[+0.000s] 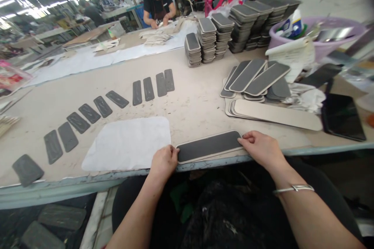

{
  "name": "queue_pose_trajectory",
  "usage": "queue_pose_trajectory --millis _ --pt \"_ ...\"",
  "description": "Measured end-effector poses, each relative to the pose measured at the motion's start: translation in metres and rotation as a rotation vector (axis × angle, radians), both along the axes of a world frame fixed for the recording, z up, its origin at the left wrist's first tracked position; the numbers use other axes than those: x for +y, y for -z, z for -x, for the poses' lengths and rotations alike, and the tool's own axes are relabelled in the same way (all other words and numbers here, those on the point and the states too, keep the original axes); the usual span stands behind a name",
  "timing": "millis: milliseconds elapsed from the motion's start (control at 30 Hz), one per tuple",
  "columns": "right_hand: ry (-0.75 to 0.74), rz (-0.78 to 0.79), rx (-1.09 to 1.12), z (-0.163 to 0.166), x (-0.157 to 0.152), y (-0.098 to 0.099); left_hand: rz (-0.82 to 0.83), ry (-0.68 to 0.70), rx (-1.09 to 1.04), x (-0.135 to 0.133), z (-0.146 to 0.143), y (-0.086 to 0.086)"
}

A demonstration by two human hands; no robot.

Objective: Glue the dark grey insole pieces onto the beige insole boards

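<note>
A long dark grey panel with a pale border [209,146] lies at the table's front edge, its corners rounded. My left hand [165,160] pinches its left end, and my right hand [260,147] pinches the right end between thumb and fingers. Another pale edge shows just beneath the panel. To the left of my left hand is a white sheet of paper [131,142]. Beyond my right hand rests a pile of long beige strips [274,114], with a loose heap of grey panels [248,76] behind it.
Small dark grey pieces [77,122] with glossy streaks form a curved row on the left. Stacks of panels [208,42] stand at the back. A purple basin [318,44] and a black tablet-like slab [343,116] are at right. Across the table a masked person [157,2] handles pale pieces.
</note>
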State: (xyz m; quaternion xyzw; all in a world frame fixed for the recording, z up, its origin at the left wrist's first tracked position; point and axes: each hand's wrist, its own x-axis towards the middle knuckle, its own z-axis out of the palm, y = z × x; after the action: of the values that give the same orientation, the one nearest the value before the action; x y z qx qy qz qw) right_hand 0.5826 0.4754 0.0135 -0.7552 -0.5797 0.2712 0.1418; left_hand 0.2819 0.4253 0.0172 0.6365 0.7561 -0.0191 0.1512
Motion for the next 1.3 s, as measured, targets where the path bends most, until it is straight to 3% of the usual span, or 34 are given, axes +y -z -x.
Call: queue_pose_trajectory --millis 367,900,1300 --pt "0.001 0.036 -0.038 0.001 0.001 -0.001 -0.042 -0.014 -0.038 -0.001 0.003 0.002" --pt "-0.088 -0.101 -0.180 -0.004 -0.001 0.015 -0.116 -0.112 -0.178 -0.006 0.006 0.004" --pt "-0.113 -0.134 -0.082 -0.002 -0.006 0.005 -0.137 -0.060 -0.215 -0.006 0.006 0.004"
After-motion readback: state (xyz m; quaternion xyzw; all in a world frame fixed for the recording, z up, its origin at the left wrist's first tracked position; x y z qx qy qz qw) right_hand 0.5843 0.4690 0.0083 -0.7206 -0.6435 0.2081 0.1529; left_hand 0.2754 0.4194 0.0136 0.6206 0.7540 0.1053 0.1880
